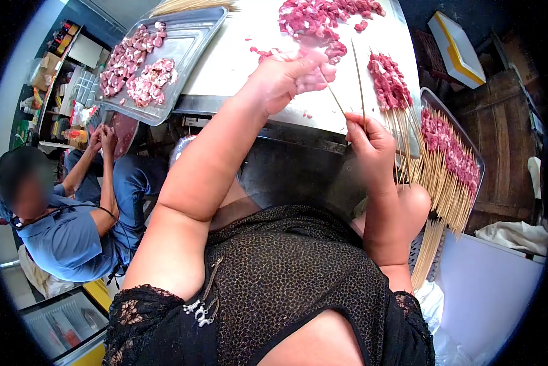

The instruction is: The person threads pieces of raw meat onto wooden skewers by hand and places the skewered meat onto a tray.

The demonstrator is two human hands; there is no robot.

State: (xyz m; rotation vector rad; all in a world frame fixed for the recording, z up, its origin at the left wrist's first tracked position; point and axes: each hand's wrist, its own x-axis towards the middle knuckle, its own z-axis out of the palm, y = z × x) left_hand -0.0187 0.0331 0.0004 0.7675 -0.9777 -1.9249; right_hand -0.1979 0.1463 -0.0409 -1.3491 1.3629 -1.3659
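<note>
My left hand (298, 76) is over the white table top, fingers closed and slightly blurred around what looks like a piece of raw meat. The tip of a bamboo skewer (336, 96) reaches its fingers. In my right hand (371, 143), closed, are the lower ends of this skewer and a second bamboo skewer (359, 73) that points up with a bare shaft. A pile of cut raw meat (307, 21) lies just beyond my left hand. To the right of my right hand, filled meat skewers (388, 82) rest on the table's edge.
A tray of many finished skewers (451, 146) stands right of the table (225, 79). Farther left, a metal tray (192, 46) holds two heaps of meat pieces. A seated person in a blue shirt (73, 238) works with both hands at the left. A skewer bundle (429, 244) hangs low right.
</note>
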